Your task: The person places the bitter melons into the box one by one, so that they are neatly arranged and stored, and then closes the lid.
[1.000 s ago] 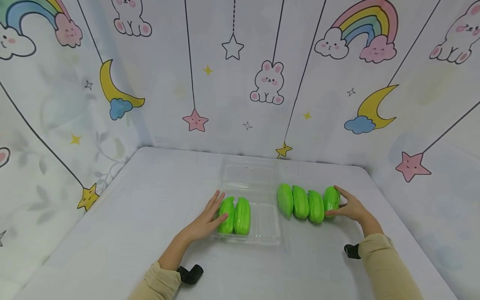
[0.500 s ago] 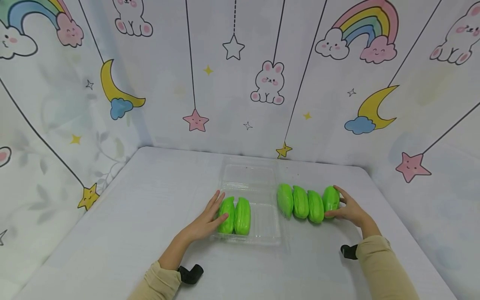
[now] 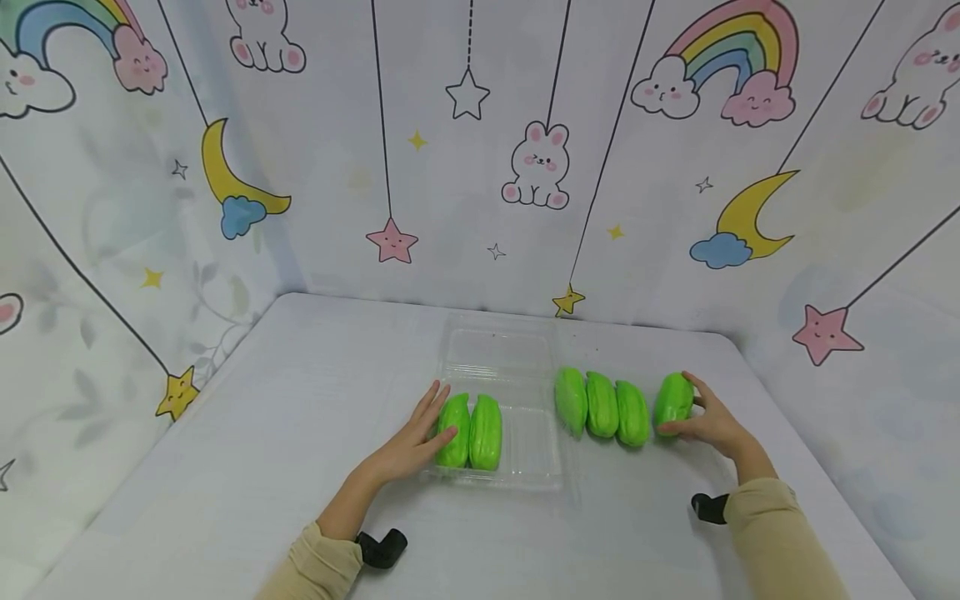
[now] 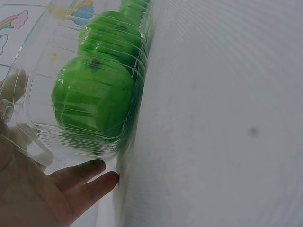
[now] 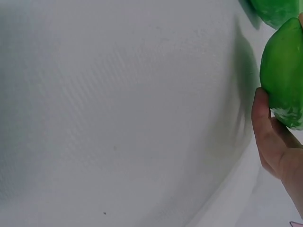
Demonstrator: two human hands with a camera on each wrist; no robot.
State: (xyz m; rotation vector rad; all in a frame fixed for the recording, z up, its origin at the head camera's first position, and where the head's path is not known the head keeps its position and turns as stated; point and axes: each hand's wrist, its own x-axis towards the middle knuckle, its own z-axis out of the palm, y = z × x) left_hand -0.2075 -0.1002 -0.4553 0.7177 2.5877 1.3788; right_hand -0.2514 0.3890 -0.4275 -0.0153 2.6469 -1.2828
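Observation:
My right hand (image 3: 708,423) grips a smooth, oblong green fruit (image 3: 673,398) between thumb and fingers, apart from the others. In the right wrist view a shadow lies on the table beside this fruit (image 5: 285,71). A clear plastic clamshell box (image 3: 528,442) lies open near the table's middle, two similar green fruits (image 3: 486,433) side by side in its left part. My left hand (image 3: 408,442) rests at the box's left side, fingers extended along the wall and thumb over the left fruit. In the left wrist view, two fingers (image 4: 97,189) lie near the box's corner.
Three more green fruits (image 3: 602,405) lie in a row just right of the box. The box's lid (image 3: 495,346) is folded back toward the rear. Behind the white table (image 3: 322,358) hangs a cloth (image 3: 457,192) with printed cartoons.
My right hand has moved a little to the right with the green fruit, leaving a gap between it and the row. My left hand and the box stay put.

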